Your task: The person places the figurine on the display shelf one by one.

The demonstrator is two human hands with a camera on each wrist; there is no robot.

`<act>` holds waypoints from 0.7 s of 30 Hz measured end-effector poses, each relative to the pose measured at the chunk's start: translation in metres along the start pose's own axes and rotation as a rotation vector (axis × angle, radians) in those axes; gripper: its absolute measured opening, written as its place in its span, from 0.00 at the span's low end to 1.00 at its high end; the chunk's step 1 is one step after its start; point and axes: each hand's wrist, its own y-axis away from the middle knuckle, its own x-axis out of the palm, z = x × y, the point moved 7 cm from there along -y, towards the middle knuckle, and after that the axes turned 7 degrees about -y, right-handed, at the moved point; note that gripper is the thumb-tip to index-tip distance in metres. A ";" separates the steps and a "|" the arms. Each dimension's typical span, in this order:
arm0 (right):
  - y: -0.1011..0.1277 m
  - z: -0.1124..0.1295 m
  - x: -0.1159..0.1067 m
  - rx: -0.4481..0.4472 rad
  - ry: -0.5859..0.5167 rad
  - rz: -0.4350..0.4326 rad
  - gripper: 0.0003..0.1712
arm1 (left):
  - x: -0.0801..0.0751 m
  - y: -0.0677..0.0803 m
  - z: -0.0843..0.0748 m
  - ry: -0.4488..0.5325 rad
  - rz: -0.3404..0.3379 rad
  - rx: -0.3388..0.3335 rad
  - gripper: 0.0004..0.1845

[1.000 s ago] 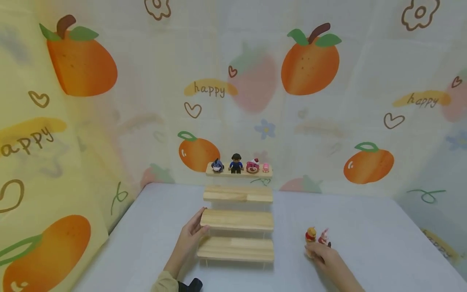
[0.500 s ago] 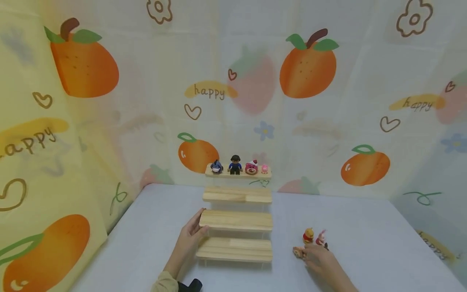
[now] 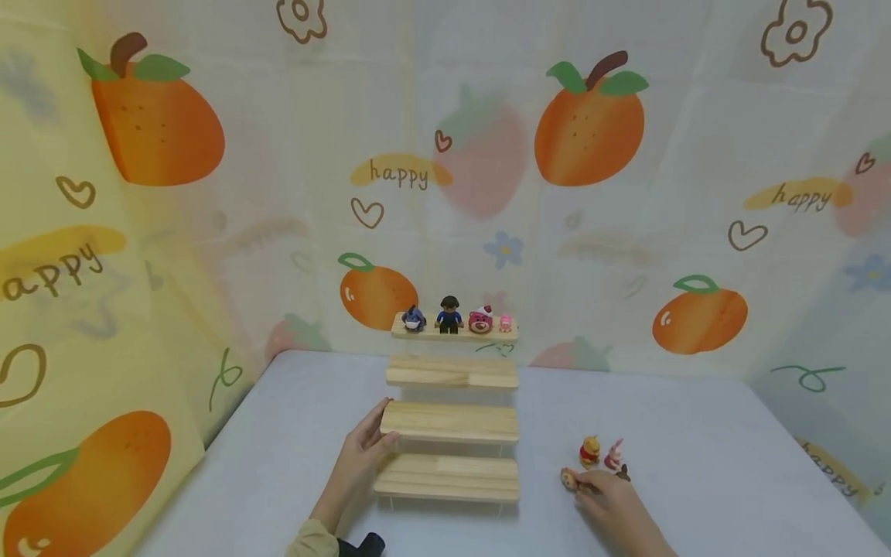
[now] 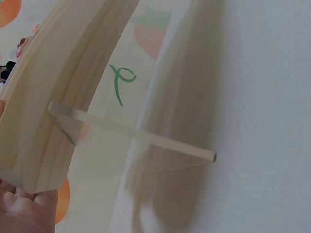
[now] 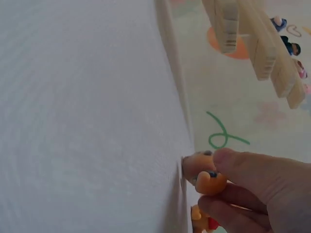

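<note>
At the near right of the white table (image 3: 696,418), the right hand (image 3: 612,503) pinches a small tan animal figurine (image 3: 569,480) between thumb and fingers (image 5: 243,162); the wrist view shows the toy pressed against the table top, its exact character too small to tell. Just behind the hand stand a yellow bear figurine (image 3: 589,451) and a pink piglet figurine (image 3: 613,454), close together and nearly touching the knuckles.

To the left, the left hand (image 3: 358,460) rests with straight fingers against the left end of the third wooden step of a four-tier display stand (image 3: 451,422). It steadies rather than grips, with the thumb under the board. The top step carries four figurines (image 3: 455,317) in a row: a grey-blue one, a dark-haired figure in blue, a pink bear and a tiny pink one.

The pinch looks shallow, so the tan toy could slip or roll if lifted quickly. The two standing toys are close enough that a backward sweep of the hand could topple them. The stand rests on thin clear supports, so a hard push from the left hand might shift it and shake the top row.

Open table lies between the right hand and the stand, and the three lower steps are bare. The fruit-print backdrop (image 3: 592,193) closes in the far and left sides.
</note>
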 end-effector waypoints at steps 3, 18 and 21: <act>-0.002 -0.002 -0.001 0.068 -0.015 -0.028 0.12 | 0.001 0.000 0.000 0.007 -0.004 -0.004 0.32; -0.008 -0.011 0.011 0.329 0.047 0.001 0.13 | -0.003 -0.002 0.002 -0.030 -0.003 -0.009 0.34; -0.007 -0.007 0.009 0.256 0.056 -0.018 0.13 | -0.001 -0.002 0.003 -0.029 -0.004 -0.019 0.34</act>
